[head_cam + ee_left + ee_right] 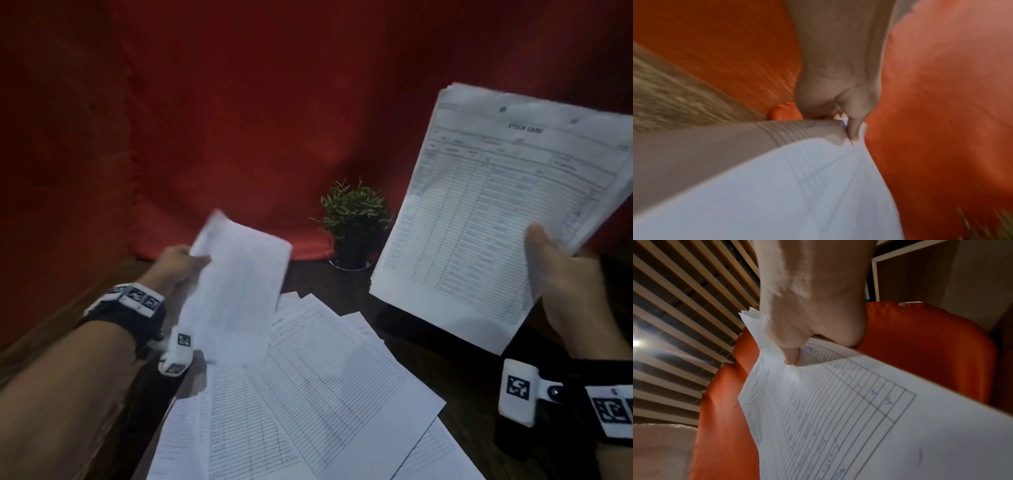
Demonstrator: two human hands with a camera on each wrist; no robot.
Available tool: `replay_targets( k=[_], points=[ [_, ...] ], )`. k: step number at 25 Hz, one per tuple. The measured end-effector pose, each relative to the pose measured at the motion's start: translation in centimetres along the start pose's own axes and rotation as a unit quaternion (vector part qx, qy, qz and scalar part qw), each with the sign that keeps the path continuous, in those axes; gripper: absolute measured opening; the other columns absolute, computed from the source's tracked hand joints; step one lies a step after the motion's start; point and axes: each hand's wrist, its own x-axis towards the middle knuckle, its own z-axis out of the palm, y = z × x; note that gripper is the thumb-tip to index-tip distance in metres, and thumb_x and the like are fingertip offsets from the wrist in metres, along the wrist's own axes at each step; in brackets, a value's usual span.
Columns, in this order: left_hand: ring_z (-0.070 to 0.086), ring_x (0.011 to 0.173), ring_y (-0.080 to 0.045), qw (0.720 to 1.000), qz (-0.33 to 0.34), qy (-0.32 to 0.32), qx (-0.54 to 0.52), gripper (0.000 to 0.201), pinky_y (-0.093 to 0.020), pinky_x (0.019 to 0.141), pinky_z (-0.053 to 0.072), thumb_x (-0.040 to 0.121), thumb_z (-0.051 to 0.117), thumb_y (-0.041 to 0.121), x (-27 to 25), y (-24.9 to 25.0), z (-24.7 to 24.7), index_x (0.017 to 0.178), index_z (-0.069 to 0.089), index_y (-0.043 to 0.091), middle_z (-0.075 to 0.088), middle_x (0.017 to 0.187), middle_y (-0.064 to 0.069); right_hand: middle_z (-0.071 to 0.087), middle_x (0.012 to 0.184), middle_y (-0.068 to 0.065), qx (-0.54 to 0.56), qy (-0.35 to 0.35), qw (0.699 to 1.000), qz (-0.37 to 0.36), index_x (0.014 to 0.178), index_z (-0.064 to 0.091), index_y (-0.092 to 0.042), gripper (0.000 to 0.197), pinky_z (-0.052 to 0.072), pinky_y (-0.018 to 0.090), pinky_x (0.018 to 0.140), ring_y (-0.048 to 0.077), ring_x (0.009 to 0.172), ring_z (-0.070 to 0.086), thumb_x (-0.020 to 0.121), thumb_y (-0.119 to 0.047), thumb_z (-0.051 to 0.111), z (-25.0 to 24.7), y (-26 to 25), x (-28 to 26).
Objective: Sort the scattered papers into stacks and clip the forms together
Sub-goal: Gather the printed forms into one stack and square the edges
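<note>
My right hand (555, 263) holds up a thick stack of printed forms (496, 212) at the right, thumb (791, 356) pressed on the top sheet (838, 410), which is a ruled table headed "STOCK CARD". My left hand (181, 263) pinches a single white sheet (236, 291), lifted and blurred, above the table at centre left; the left wrist view shows the thumb (854, 129) clamped on that sheet's (787, 186) edge. Several more ruled forms (308, 387) lie fanned and overlapping on the dark table below both hands.
A small potted green plant (352, 222) stands at the back of the dark wooden table (459, 370), between the two held papers. A red cloth backdrop (205, 120) hangs behind the table. Slatted blinds (684, 321) show in the right wrist view.
</note>
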Motion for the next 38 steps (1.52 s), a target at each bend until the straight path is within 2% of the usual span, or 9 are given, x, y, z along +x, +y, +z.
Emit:
replay_targets(
  k=[4, 8, 11, 15, 20, 24, 30, 35, 38],
  points=[
    [0.069, 0.058, -0.03, 0.964, -0.153, 0.051, -0.212, 0.018, -0.042, 0.076, 0.056, 0.103, 0.074, 0.018, 2.1, -2.7, -3.8, 0.093, 0.069, 0.004, 0.073, 0.088, -0.018, 0.08, 0.094, -0.01, -0.009, 0.009, 1.0, -0.008, 0.092, 0.075, -0.02, 0.059, 0.058, 0.04, 0.092, 0.014, 0.096, 0.075, 0.072, -0.075, 0.076, 0.0, 0.9, 1.0],
    [0.065, 0.037, -0.016, 0.98, -0.153, -0.097, -0.08, 0.024, -0.022, 0.042, 0.051, 0.093, 0.076, 0.005, -0.6, -2.5, -0.9, 0.071, 0.07, -0.001, 0.075, 0.064, -0.023, 0.08, 0.109, -0.002, -0.001, 0.01, 1.0, -0.008, 0.114, 0.077, -0.016, 0.09, 0.06, 0.045, 0.095, 0.018, 0.102, 0.077, 0.056, -0.085, 0.079, 0.2, 1.9, 1.6],
    [0.07, 0.072, -0.024, 0.98, -0.056, -0.106, 0.156, 0.027, -0.028, 0.061, 0.051, 0.093, 0.085, 0.014, -1.1, -2.3, 3.1, 0.109, 0.078, -0.007, 0.078, 0.105, -0.022, 0.081, 0.103, -0.011, 0.004, -0.001, 1.0, -0.01, 0.105, 0.079, -0.02, 0.08, 0.065, 0.03, 0.084, 0.01, 0.098, 0.077, 0.057, -0.084, 0.078, 0.6, 1.9, 1.5],
    [0.071, 0.117, -0.032, 0.91, -0.023, -0.137, 0.39, 0.065, -0.035, 0.087, 0.054, 0.088, 0.085, 0.052, -0.1, -3.6, 6.0, 0.127, 0.073, 0.002, 0.074, 0.128, -0.011, 0.08, 0.108, -0.002, 0.011, -0.018, 1.0, -0.008, 0.115, 0.077, -0.013, 0.059, 0.063, 0.019, 0.076, 0.012, 0.099, 0.077, 0.083, -0.062, 0.076, 0.8, 1.9, 1.1],
    [0.068, 0.127, -0.03, 0.901, -0.04, -0.145, 0.407, 0.06, -0.035, 0.099, 0.053, 0.097, 0.078, 0.046, -1.3, -2.6, 6.0, 0.137, 0.069, 0.002, 0.071, 0.138, -0.012, 0.079, 0.112, 0.002, -0.001, -0.024, 1.0, -0.02, 0.123, 0.074, -0.009, 0.055, 0.062, 0.03, 0.086, 0.017, 0.103, 0.077, 0.09, -0.054, 0.074, 0.5, 2.3, 1.4],
    [0.069, 0.109, -0.027, 0.893, -0.079, -0.161, 0.412, 0.056, -0.034, 0.086, 0.054, 0.091, 0.087, 0.034, -0.7, -3.3, 4.8, 0.132, 0.072, -0.001, 0.075, 0.129, -0.011, 0.079, 0.112, 0.002, 0.01, -0.018, 1.0, -0.017, 0.123, 0.074, -0.008, 0.055, 0.062, 0.038, 0.09, 0.021, 0.106, 0.076, 0.09, -0.051, 0.077, 0.5, 2.8, 1.8],
    [0.067, 0.12, -0.033, 0.88, -0.098, -0.175, 0.43, 0.063, -0.04, 0.09, 0.058, 0.093, 0.085, 0.034, -1.8, -2.8, 3.8, 0.14, 0.065, -0.002, 0.068, 0.14, -0.015, 0.081, 0.106, 0.0, 0.01, -0.018, 1.0, 0.008, 0.106, 0.078, -0.014, 0.043, 0.057, 0.052, 0.1, 0.022, 0.103, 0.077, 0.087, -0.053, 0.079, 0.5, 3.0, 1.8],
    [0.066, 0.132, -0.038, 0.875, -0.113, -0.168, 0.439, 0.064, -0.044, 0.107, 0.057, 0.098, 0.079, 0.037, -3.0, -2.3, 3.9, 0.142, 0.062, -0.006, 0.067, 0.144, -0.02, 0.08, 0.108, 0.003, 0.012, -0.025, 1.0, 0.012, 0.117, 0.076, -0.009, 0.054, 0.056, 0.05, 0.103, 0.024, 0.104, 0.075, 0.087, -0.054, 0.078, 0.8, 2.3, 1.3],
    [0.069, 0.127, -0.036, 0.886, -0.104, -0.177, 0.416, 0.059, -0.044, 0.108, 0.058, 0.094, 0.083, 0.033, -3.2, -2.4, 3.9, 0.137, 0.067, -0.004, 0.072, 0.137, -0.018, 0.078, 0.098, -0.005, 0.023, -0.036, 0.999, 0.021, 0.113, 0.075, -0.011, 0.045, 0.062, 0.028, 0.089, 0.004, 0.086, 0.076, 0.089, -0.049, 0.076, 1.1, 1.7, 0.8]
  ],
)
